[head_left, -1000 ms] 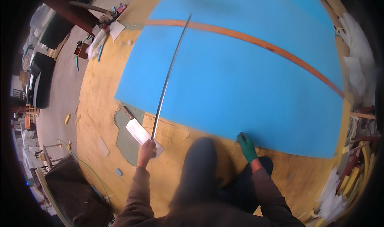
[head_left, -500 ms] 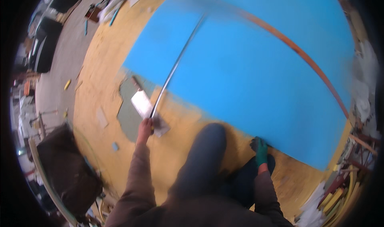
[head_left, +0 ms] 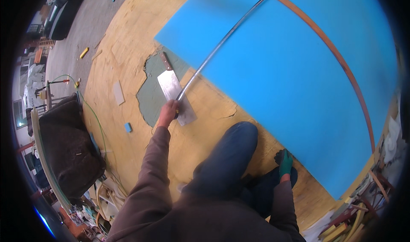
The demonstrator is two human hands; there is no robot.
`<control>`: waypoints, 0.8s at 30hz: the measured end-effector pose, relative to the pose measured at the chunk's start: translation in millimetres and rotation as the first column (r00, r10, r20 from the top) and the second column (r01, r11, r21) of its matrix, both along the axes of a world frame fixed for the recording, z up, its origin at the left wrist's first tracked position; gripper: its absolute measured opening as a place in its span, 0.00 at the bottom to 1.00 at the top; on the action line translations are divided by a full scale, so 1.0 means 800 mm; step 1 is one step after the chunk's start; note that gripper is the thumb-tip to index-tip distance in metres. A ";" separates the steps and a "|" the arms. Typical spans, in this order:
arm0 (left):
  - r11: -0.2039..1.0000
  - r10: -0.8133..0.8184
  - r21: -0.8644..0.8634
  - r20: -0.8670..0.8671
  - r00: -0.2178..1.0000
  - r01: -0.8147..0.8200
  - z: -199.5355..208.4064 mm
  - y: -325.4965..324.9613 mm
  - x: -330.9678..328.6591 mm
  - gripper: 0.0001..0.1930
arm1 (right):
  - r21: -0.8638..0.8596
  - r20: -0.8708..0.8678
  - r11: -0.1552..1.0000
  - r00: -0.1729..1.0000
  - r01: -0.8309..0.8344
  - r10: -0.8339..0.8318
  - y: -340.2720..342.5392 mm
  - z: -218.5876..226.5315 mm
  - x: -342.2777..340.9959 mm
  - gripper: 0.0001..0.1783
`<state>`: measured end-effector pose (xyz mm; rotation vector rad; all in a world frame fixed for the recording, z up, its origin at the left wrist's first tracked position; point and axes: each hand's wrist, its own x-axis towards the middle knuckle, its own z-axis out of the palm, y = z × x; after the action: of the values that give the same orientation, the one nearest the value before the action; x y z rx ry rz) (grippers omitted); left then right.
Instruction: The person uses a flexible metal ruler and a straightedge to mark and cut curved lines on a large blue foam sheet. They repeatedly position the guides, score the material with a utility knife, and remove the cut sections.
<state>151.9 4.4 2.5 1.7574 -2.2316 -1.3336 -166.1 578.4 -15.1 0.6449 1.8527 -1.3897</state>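
Note:
My bare left hand (head_left: pixel 169 110) is closed round the near end of a long, thin metal rod (head_left: pixel 222 41). The rod slants away over a large blue sheet (head_left: pixel 256 80), its far tip at a long reddish-brown wooden strip (head_left: pixel 337 54) that lies across the sheet. Just beyond that hand lies a cleaver (head_left: pixel 169 82) with a broad blade and wooden handle, partly on a grey-green patch (head_left: pixel 149 92). My right hand (head_left: pixel 285 163), in a green and black glove, is beside the sheet's near edge by my knee. Its fingers are curled, and what they hold is hidden.
Under the sheet is a worn plywood surface (head_left: pixel 124 67). A small blue block (head_left: pixel 128 127) and a pale flat piece (head_left: pixel 118 92) lie on it. A dark brown covered bulk (head_left: pixel 68 148) stands at left. Wood scraps (head_left: pixel 341 229) are heaped at lower right.
My view has shifted, so the sheet and cleaver appear higher and farther right. The rod's far end has swung right towards the wooden strip. My right hand stays near the sheet's edge.

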 end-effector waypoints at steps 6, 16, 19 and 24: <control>1.000 0.019 0.013 0.006 1.000 -0.019 -0.012 -0.001 0.004 0.19 | -0.025 0.021 0.999 0.999 0.025 -0.024 0.001 0.000 -0.003 0.19; 1.000 0.011 -0.009 -0.003 1.000 -0.011 -0.019 -0.002 0.005 0.18 | -0.051 0.058 0.999 0.998 0.015 -0.013 0.012 -0.008 -0.006 0.17; 1.000 0.004 -0.011 -0.002 1.000 -0.004 -0.014 -0.002 0.004 0.18 | -0.010 0.030 1.000 0.999 0.016 -0.016 0.015 -0.012 -0.004 0.16; 1.000 0.008 0.014 -0.061 0.998 -0.007 0.014 0.005 -0.015 0.19 | -0.217 0.070 0.974 0.996 0.071 -0.057 0.026 -0.031 -0.004 0.16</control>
<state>140.2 8.0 13.7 1.7033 -2.1884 -1.3842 -169.0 599.4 -39.5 0.6326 1.6125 -1.5709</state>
